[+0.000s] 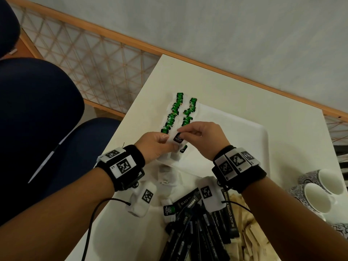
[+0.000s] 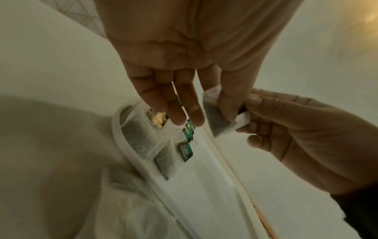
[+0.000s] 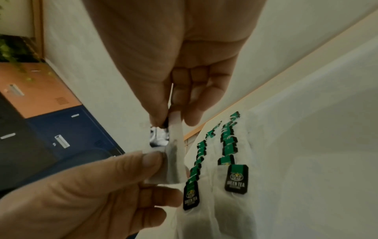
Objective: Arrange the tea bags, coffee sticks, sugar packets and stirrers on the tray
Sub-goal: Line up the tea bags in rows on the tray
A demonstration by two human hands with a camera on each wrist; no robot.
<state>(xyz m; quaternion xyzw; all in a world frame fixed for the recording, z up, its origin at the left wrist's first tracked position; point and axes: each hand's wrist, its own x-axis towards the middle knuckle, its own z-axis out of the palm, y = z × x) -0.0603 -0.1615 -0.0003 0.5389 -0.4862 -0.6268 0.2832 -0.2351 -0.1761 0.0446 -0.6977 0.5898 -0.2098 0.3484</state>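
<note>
White table (image 1: 216,87), tray (image 1: 244,129) with tea bag rows (image 1: 178,112); left hand (image 1: 156,146) and right hand (image 1: 203,138) both pinch one tea bag (image 1: 178,138).

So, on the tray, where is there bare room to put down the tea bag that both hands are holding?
The white tray is bare right of the two tea bag rows, out to its far right rim. The near side is crowded: loose tea bags, coffee sticks. The left hand and right hand pinch the tea bag.
</note>
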